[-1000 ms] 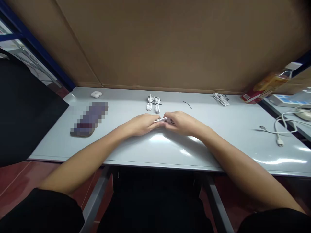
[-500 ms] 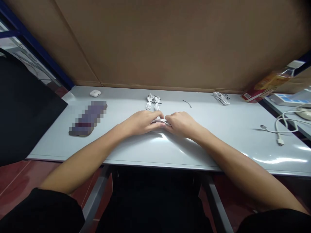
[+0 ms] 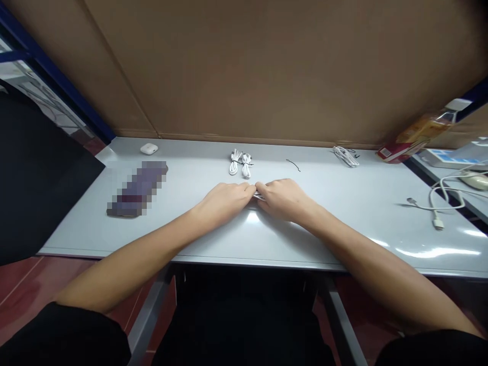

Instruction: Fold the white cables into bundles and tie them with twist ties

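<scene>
Between my two hands is a folded white cable (image 3: 259, 195), mostly hidden by the fingers. My left hand (image 3: 231, 199) closes around its left part, fingertips against the right hand. My right hand (image 3: 284, 199) grips the other part, thumb and fingers pressed together. Just beyond them lie two bundled white cables, one on the left (image 3: 235, 162) and one on the right (image 3: 246, 165), each bound with a dark tie. A loose black twist tie (image 3: 293, 165) rests on the desk to their right.
On the grey desk (image 3: 213, 249) are a pixelated phone-shaped object (image 3: 139, 190) and a white earbud case (image 3: 149, 148) at left. Toward the right are a coiled white cable (image 3: 346, 156), a loose cable (image 3: 434, 208) and a leaning bottle (image 3: 423, 132). A brown panel (image 3: 267, 71) stands behind.
My left hand has closed over the cable, fingers now curled where a gap showed before. Less of the cable is visible. Both hands sit slightly nearer to me.
</scene>
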`<state>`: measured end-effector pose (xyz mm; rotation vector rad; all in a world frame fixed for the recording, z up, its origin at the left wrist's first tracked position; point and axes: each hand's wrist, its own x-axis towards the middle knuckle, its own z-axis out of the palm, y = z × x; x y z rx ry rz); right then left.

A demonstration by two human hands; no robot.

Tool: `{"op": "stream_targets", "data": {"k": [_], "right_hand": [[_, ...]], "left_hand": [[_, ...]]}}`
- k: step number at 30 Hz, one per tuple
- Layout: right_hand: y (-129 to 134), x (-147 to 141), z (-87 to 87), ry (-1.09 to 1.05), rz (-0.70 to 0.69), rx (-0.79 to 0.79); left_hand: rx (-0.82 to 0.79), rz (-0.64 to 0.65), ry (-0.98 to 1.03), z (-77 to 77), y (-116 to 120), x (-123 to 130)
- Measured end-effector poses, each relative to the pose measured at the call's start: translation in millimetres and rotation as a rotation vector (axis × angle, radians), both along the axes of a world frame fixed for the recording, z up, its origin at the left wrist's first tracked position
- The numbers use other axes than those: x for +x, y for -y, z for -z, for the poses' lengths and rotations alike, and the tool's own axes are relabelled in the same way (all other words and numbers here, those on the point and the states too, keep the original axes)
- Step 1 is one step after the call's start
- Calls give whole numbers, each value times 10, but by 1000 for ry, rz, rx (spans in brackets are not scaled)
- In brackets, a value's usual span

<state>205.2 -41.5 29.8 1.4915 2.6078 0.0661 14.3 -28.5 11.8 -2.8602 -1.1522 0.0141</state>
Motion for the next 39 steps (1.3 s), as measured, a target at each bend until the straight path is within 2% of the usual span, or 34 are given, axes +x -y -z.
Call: {"op": "stream_targets", "data": {"k": [6, 9, 11, 14, 16, 19, 21, 26, 30, 33, 36, 39], "right_hand": [[-35, 30, 48, -69, 13, -25], [-85, 169, -9, -269, -65, -98], [-139, 334, -95, -415, -70, -160], [-265, 647, -212, -445, 116, -193], [-371, 845, -223, -394, 329, -171], [-523, 1040, -127, -348, 616, -13], [-598, 1086, -37, -373, 686, 9], [-670, 1009, 84, -369, 725, -55], [-636, 935, 65, -370, 677, -27], [-560, 888, -18, -574, 656, -51], [-474, 802, -109, -831, 611, -124], [-406, 667, -137, -1056, 482, -48]], "left_hand": [[-102, -19, 47, 4, -4, 46], [-177, -40, 42, -25, -17, 37], [-201, -67, 62, -36, -29, 26], [-237, -117, 141, -38, -55, 7], [-274, -158, 198, -32, -78, -7], [-337, -173, 291, -9, -125, -33], [-386, -127, 385, 18, -163, -50], [-467, -45, 598, 61, -211, -61], [-528, -135, 616, 16, -187, -45], [-627, -242, 669, -22, -179, -40], [-827, -318, 792, -45, -190, -32], [-1001, -399, 895, -80, -201, -13]]}}
